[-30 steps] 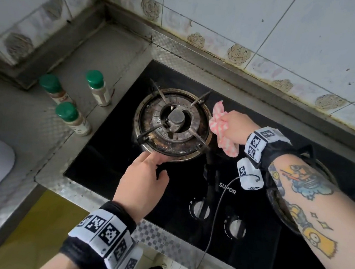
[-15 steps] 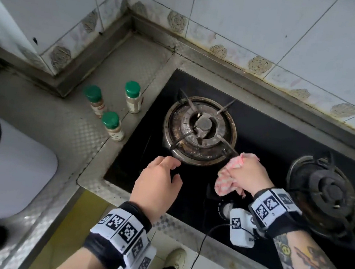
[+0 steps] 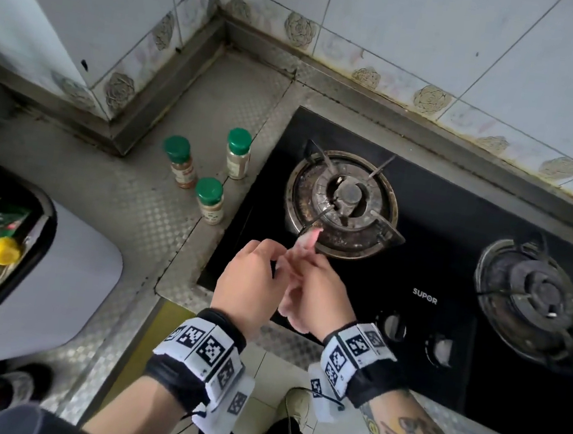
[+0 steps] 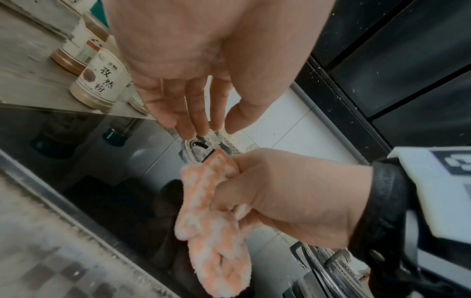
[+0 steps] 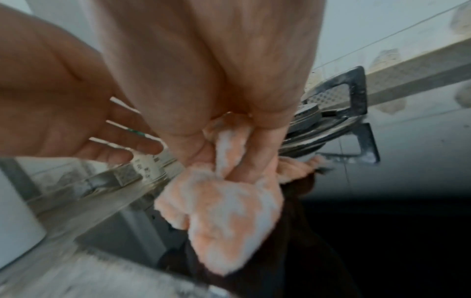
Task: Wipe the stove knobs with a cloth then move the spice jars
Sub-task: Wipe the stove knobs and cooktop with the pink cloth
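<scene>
The pink-and-white cloth (image 4: pixel 216 217) was bunched in the right hand (image 3: pixel 318 294), whose fingers curled round it so that one end stuck up above the fist and the other hung below, over the front left part of the black glass stove (image 3: pixel 429 257). The left hand (image 3: pixel 250 285) was just beside it, fingers straight and loosely spread, their tips near the cloth's upper end but, in the left wrist view, not touching it. Both wrists wore bands with black-and-white square markers.

The two stove knobs (image 3: pixel 395 326) sat at the front edge of the glass, to the right of the hands and apart from them. Behind the hands lay the left burner (image 3: pixel 343 206), with the right burner (image 3: pixel 536 300) farther along.

Three spice jars (image 3: pixel 210 200) with green lids stood upright and close together on the metal counter (image 3: pixel 127 196), just left of the stove's edge. The counter had a fine embossed pattern and ran into a corner of white wall tiles (image 3: pixel 429 35) with a rose-patterned border. At the far left a dark-rimmed tray (image 3: pixel 44 221) held blurred packages.
</scene>
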